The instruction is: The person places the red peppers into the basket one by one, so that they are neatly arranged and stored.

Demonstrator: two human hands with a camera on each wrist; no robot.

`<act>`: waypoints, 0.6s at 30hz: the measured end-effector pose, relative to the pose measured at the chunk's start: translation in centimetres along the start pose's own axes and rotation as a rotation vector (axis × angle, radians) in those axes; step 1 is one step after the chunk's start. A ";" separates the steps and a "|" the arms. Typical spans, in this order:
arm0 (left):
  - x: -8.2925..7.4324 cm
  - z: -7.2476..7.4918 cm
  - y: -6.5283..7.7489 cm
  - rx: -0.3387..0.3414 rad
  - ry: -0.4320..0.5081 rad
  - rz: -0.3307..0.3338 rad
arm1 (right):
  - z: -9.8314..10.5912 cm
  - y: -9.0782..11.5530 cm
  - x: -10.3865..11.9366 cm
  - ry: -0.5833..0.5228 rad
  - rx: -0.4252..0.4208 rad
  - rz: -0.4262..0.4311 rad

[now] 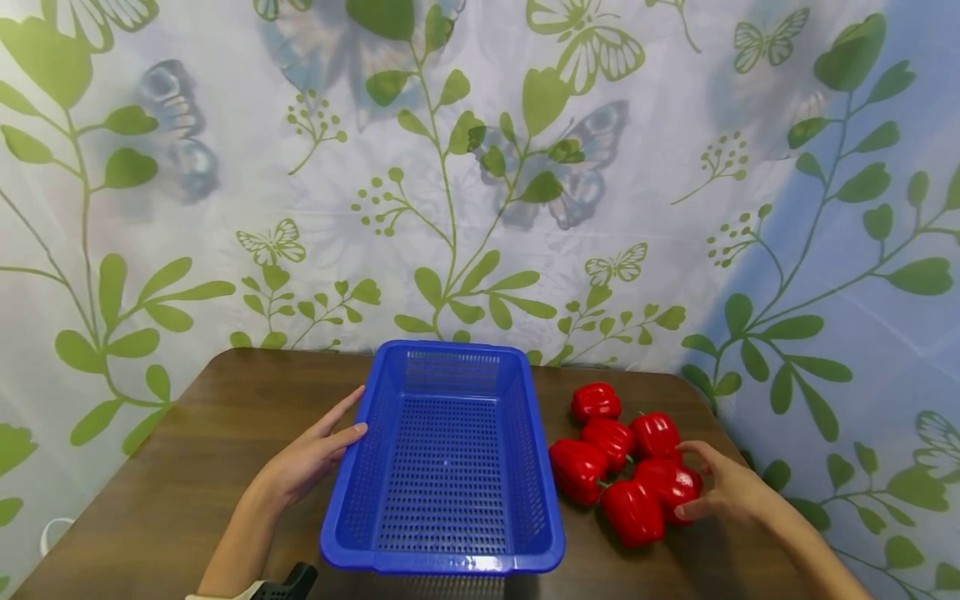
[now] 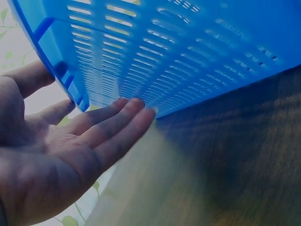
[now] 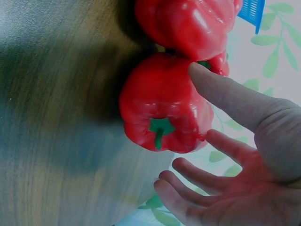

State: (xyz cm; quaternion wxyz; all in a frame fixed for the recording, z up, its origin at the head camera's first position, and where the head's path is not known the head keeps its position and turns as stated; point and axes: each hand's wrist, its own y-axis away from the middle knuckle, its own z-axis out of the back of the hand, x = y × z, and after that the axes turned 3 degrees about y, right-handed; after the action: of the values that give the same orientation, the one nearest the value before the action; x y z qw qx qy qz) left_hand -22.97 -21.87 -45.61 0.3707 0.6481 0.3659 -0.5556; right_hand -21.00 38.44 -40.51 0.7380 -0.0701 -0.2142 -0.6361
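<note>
A blue perforated plastic basket [image 1: 442, 562] stands on the table, its inside bare. My left hand [image 1: 311, 462] is at the basket's left side, with thumb and fingertips against the rim. In the left wrist view its other fingers extend loosely beneath the basket wall [image 2: 263, 28]. Several shiny red bell peppers [image 1: 632, 512] lie in a cluster to the right of the basket. My right hand [image 1: 723, 492] is spread at the right edge of that cluster, by the nearest bell pepper [image 3: 164, 103]. Its thumb and index finger stand around the pepper without a grip; contact is hard to tell.
The brown wooden table [image 1: 195, 467] carries everything. A curtain [image 1: 480, 192] with green leaves and butterflies hangs right behind it and along the right side. A dark watch [image 1: 281, 583] is on the left wrist. A white loop [image 1: 54, 533] shows beyond the table's left edge.
</note>
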 end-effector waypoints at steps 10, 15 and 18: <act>0.2 -0.4 0.0 -0.033 0.028 -0.001 | -0.7 0.2 -0.6 -0.051 0.019 -0.029; 0.2 -0.6 0.1 -0.053 0.020 0.001 | -0.8 0.2 -0.7 -0.065 0.027 -0.038; 0.3 -0.7 0.2 -0.056 0.030 0.004 | -0.9 0.2 -0.8 -0.080 0.035 -0.040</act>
State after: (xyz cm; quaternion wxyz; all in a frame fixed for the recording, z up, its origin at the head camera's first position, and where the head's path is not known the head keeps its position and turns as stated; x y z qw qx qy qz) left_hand -22.46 -21.30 -45.80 0.3842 0.6463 0.3857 -0.5348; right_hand -20.69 38.89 -41.57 0.7171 -0.0782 -0.2558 -0.6436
